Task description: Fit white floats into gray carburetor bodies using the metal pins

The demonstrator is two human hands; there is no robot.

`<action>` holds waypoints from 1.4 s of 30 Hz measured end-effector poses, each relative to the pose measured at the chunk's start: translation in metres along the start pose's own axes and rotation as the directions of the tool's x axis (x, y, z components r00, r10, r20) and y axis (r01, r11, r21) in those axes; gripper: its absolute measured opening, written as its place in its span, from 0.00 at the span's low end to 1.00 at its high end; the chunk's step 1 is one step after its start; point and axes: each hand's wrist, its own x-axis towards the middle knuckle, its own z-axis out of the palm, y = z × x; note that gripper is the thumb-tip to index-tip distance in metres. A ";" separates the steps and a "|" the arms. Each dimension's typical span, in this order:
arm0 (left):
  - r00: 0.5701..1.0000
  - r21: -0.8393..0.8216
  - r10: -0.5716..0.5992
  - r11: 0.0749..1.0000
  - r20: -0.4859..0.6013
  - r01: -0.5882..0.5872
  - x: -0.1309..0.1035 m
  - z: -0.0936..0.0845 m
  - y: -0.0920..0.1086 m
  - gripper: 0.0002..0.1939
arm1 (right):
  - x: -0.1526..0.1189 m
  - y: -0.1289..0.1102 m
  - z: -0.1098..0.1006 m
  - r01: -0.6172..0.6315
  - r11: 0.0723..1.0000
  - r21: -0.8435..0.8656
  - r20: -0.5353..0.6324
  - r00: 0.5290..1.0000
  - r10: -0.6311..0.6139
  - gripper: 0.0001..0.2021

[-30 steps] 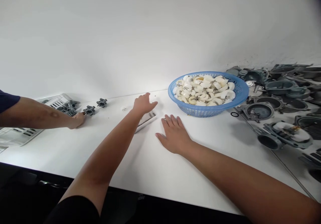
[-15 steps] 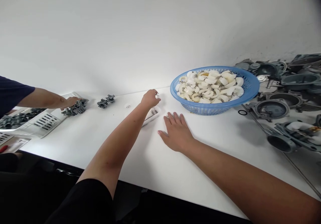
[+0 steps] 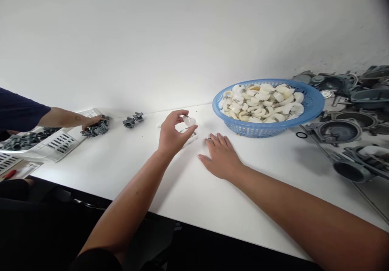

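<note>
My left hand (image 3: 173, 133) is raised over the white table (image 3: 127, 169), holding a small white curved piece (image 3: 189, 121) with a metal bit between thumb and fingers. Under and behind that hand, a white tray (image 3: 191, 140) is partly hidden. My right hand (image 3: 221, 155) lies palm down on the table with its fingers spread, near a blue basket (image 3: 270, 129) heaped with white and yellowish curved pieces (image 3: 261, 105).
Grey metal parts (image 3: 338, 131) crowd the right side beside a black ring (image 3: 301, 135). Two small grey parts (image 3: 133, 120) lie left of centre. At far left another person's hand (image 3: 92, 121) touches grey parts beside a white crate (image 3: 62, 145).
My left hand has turned and come slightly nearer, and the white piece now shows in its fingers. My right hand still lies flat. The view has shifted slightly left.
</note>
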 end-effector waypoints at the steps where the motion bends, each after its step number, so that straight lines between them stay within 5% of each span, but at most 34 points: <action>1: 0.999 -0.013 0.028 1.000 -0.026 -0.028 -0.006 0.000 0.002 0.21 | 0.000 0.001 0.001 0.003 1.000 0.005 -0.010 1.000 -0.003 0.36; 9: 0.958 -0.116 0.247 0.957 -0.147 -0.265 -0.026 0.011 0.005 0.21 | 0.000 0.003 0.003 -0.008 1.000 0.028 -0.056 0.998 0.009 0.36; 25: 0.979 -0.178 0.091 0.976 -0.185 -0.124 -0.031 0.005 -0.010 0.18 | -0.006 0.002 -0.005 0.058 0.992 0.112 -0.143 0.989 -0.042 0.30; 29: 0.941 -0.109 -0.109 0.991 -0.321 0.078 -0.009 -0.019 -0.049 0.20 | -0.006 0.004 -0.005 0.037 0.991 0.126 -0.123 0.992 -0.021 0.29; 34: 0.808 -0.148 -0.481 0.876 -0.341 0.459 0.027 -0.051 -0.136 0.27 | -0.004 0.004 -0.004 0.032 0.993 0.117 -0.089 0.996 -0.021 0.30; 38: 0.790 0.112 -0.533 0.803 -0.303 0.585 0.025 -0.061 -0.187 0.24 | -0.003 0.006 -0.003 0.026 0.994 0.107 -0.094 0.995 -0.016 0.29; 42: 0.755 0.175 -0.586 0.743 -0.294 0.646 0.006 -0.062 -0.214 0.26 | -0.001 0.010 0.000 0.020 0.995 0.101 -0.083 0.997 -0.011 0.30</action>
